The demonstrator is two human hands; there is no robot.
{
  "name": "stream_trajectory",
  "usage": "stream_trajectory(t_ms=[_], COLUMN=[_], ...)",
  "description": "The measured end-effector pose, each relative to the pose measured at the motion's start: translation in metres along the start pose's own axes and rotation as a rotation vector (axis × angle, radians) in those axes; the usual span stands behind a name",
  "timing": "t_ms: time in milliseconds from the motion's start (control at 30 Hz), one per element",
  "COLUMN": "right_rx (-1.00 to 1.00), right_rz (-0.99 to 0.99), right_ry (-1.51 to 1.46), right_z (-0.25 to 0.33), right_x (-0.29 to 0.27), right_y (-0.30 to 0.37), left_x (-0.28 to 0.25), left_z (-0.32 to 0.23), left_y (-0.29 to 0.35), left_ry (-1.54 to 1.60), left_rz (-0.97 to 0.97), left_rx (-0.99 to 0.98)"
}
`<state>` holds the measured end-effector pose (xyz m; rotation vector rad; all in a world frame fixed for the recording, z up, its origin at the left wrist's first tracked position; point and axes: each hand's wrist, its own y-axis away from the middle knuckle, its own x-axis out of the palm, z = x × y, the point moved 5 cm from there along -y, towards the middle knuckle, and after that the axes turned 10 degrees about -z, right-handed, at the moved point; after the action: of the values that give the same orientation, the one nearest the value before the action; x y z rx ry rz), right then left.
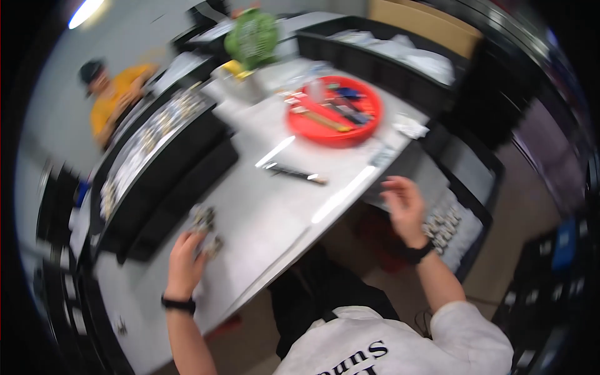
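Note:
On the left of the white table (250, 231), my left hand (184, 262) has its fingers curled at a small cluster of shiny metal parts (204, 217). Another metal piece (214, 248) shows beside the thumb; blur hides their exact kind. My right hand (406, 209) is raised past the table's right edge, fingers loosely bent and apart, with nothing seen in it. Below it is a black tray (494, 181) with rows of small metal parts (442, 226) on white lining. A thin dark tool (294, 173) with a brownish end lies mid-table.
A red round basin (334, 139) holds assorted tools. Left stands a black crate (169, 169) filled with small parts; another black crate (375, 59) with plastic bags stands at the back. A green fan (251, 39) is beyond. A person in yellow (119, 94) sits at far left.

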<state>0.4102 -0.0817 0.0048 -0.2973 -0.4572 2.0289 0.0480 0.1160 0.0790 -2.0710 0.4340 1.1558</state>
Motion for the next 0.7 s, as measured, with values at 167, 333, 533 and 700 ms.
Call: stream_trajectory(t_ms=[167,333,533,700], right_rx=[-0.154,-0.053,0.013,0.135], right_rz=[0.341,0.742,1.070,1.076], right_ry=[-0.179,-0.509,-0.608,-0.590], right_z=[0.067,0.108,0.122,0.121], right_x=[0.080,0.153,0.206,0.235], right_y=[0.041,0.097,0.140,0.155], left_x=[-0.022,-0.031,-0.021,-0.019], left_z=[-0.027,-0.063,-0.027,-0.021], left_y=[0.028,0.055,0.092,0.101], left_ry=[0.262,0.561,0.844,1.253], left_rz=[0.025,-0.100,-0.425,-0.546], left_rx=[-0.266,-0.311,-0.651,-0.814])
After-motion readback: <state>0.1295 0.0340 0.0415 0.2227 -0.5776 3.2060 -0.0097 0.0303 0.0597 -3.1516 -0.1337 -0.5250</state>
